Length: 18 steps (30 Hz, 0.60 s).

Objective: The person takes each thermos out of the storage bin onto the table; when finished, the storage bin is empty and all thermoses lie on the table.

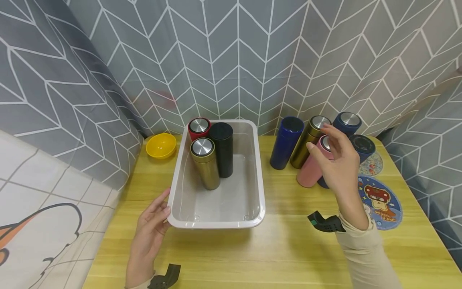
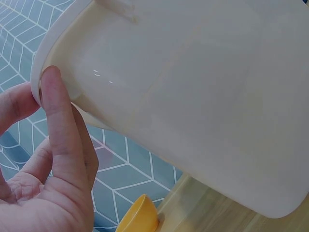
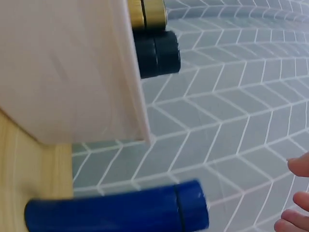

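Note:
My left hand (image 1: 149,226) pinches the near left rim of a white plastic bin (image 1: 260,176), thumb on one side and fingers on the other. In the bin stand a red thermos (image 1: 193,132), a black thermos (image 1: 223,154) and a gold thermos (image 1: 208,170), each with its lid on. My right hand (image 1: 341,164) hovers over a pink thermos (image 1: 308,172), thumb and fingers spread around the height of its lid, holding nothing. Only its fingertips (image 3: 300,166) show at the right edge of the right wrist view. Beside the pink thermos stands another gold thermos (image 1: 301,150).
A glossy blue thermos (image 1: 283,148) stands right of the bin. Dark blue thermoses (image 1: 347,120) stand behind my right hand, partly hidden. A yellow bowl (image 1: 161,146) sits at the back left. Round patterned mats (image 1: 391,204) lie on the right of the wooden table (image 1: 281,249), before a grey curtain (image 1: 252,60).

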Available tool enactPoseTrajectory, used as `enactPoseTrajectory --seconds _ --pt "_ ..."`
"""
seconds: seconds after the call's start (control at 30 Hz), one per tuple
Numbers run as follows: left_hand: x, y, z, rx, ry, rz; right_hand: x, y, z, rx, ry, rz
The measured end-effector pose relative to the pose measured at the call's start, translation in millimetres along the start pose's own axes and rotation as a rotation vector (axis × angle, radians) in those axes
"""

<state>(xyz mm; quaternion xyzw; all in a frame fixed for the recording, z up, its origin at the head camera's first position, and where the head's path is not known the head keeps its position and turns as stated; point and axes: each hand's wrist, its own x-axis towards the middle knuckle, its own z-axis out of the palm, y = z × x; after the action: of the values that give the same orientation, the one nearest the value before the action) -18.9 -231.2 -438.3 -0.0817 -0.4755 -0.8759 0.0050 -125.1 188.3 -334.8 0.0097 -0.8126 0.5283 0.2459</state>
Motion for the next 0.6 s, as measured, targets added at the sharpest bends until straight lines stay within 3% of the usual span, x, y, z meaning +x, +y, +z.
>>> enactPoseTrajectory --seconds 0.17,0.4,0.6 --pt "-0.3 0.0 0.7 0.009 0.008 -0.001 6.5 -17 14 0.030 -0.121 -0.018" --pt "-0.3 0.0 0.3 0.024 0.018 -0.003 16.3 -33 39 -0.094 -0.390 -0.037" --pt "-0.3 -0.2 -0.5 0.025 0.013 0.003 22.7 -39 58 -0.141 -0.530 -0.048"
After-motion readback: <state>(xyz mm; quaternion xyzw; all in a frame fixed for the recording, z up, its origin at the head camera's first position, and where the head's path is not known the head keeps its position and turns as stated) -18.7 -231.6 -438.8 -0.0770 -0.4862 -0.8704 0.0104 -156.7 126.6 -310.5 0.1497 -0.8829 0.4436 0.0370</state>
